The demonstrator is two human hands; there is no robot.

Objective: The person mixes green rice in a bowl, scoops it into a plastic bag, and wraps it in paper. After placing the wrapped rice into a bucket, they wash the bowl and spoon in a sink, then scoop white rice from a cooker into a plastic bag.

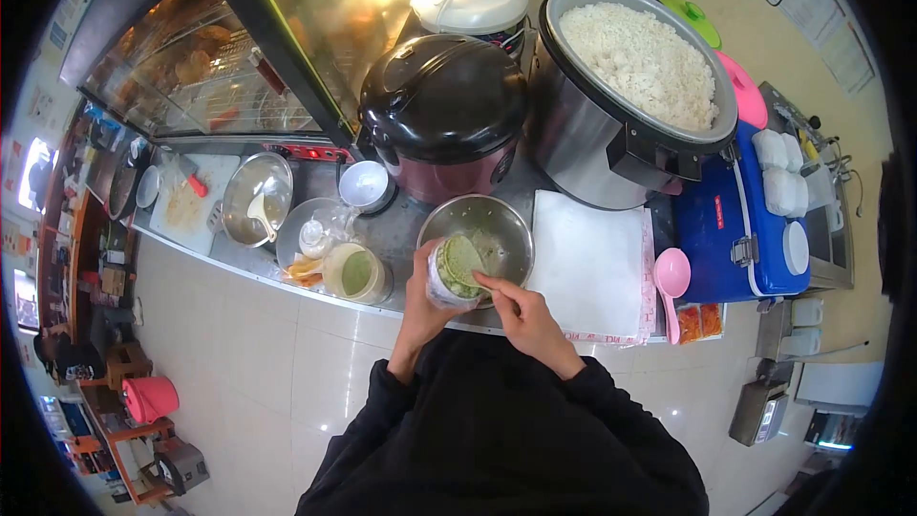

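My left hand (422, 308) is wrapped round a small plastic bag (447, 300) with pale green sauce in it, held upright over the counter's front edge. My right hand (531, 325) grips the handle of a spoon (464, 262), whose bowl is coated in the same green sauce and sits at the bag's mouth. Just behind both hands stands a steel mixing bowl (517, 229) with some residue inside. To the left of my left hand is a plastic tub (380, 279) of green sauce.
Behind the bowl stand a dark rice cooker (444, 96) and a large open cooker of white rice (635, 62). White paper sheets (587, 263), a pink ladle (672, 272) and a blue cooler (712, 220) are on the right. Another steel bowl (250, 182) stands left, below a glass food warmer (191, 67).
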